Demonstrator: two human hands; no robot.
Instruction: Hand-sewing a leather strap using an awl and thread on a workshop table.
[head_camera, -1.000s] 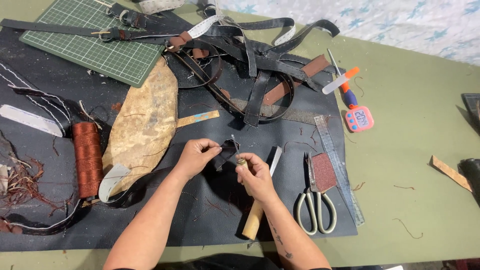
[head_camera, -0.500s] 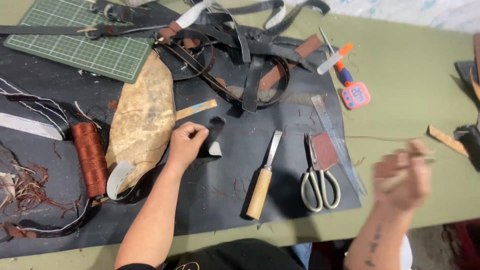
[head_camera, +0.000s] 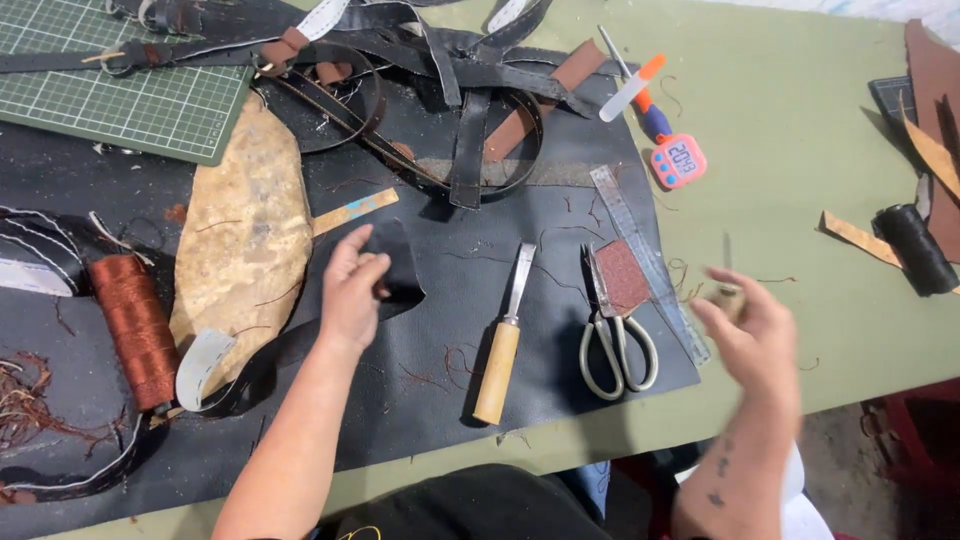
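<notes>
On the workbench, head view
Left hand (head_camera: 352, 290): fingers curled, pinching a small black leather piece (head_camera: 398, 268) flat against the black leather mat (head_camera: 440, 380).
Right hand (head_camera: 755, 335): blurred, raised over the green tabletop (head_camera: 800, 200), well apart from the leather piece; it grips a small wooden-handled awl (head_camera: 728, 290) with a thin metal point upward.
Between the hands: wooden-handled skiving knife (head_camera: 503, 340), steel scissors (head_camera: 615, 335), brown sandpaper square (head_camera: 622, 276), clear ruler (head_camera: 645, 260).
Left of the left hand: tan oval hide (head_camera: 245, 240), spool of rust-brown thread (head_camera: 135, 325).
Top of view: green cutting mat (head_camera: 110, 90), tangled black straps (head_camera: 450, 70), pink digital timer (head_camera: 678, 162).
</notes>
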